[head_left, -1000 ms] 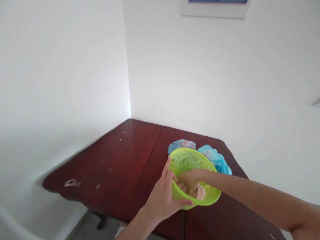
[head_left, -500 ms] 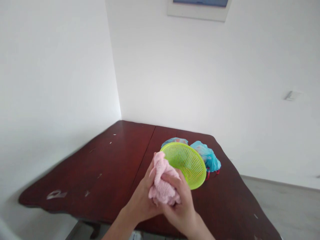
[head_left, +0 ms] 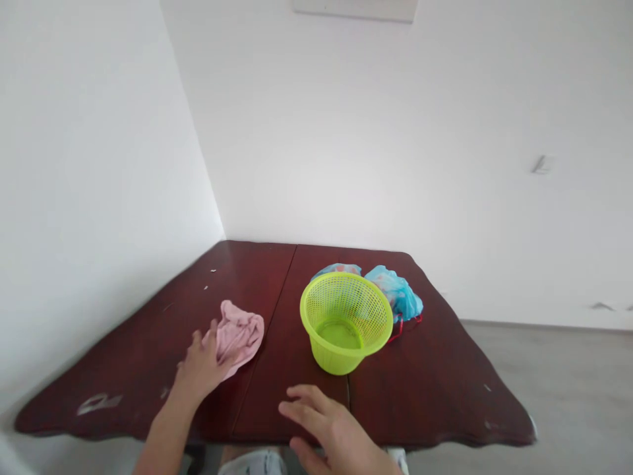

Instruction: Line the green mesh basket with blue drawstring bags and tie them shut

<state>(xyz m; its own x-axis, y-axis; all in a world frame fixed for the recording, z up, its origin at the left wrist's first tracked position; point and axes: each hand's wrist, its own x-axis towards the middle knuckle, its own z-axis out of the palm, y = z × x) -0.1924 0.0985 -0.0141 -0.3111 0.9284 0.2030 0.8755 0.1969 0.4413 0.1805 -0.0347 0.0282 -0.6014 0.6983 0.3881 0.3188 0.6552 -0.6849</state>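
White walls (head_left: 386,145) meet in a corner behind the dark red bench (head_left: 435,389), and I get only the lower edge of a pale frame (head_left: 356,9), cut off at the top of my view. Beyond my right hand (head_left: 336,429) stands a green mesh basket (head_left: 336,359), which hides most of one blue bag (head_left: 339,268); a second blue bag (head_left: 403,301) with red cords (head_left: 401,325) lies past it to the right, and I can't make out what either contains. My left hand (head_left: 200,366) covers the near left edge of a pink cloth (head_left: 242,336), so that part is lost to me. The cloth lies crumpled, soft-looking, folded over on itself. Both hands are apart: the left touches the cloth with spread fingers, the right has loosely bent fingers, clear of the basket.
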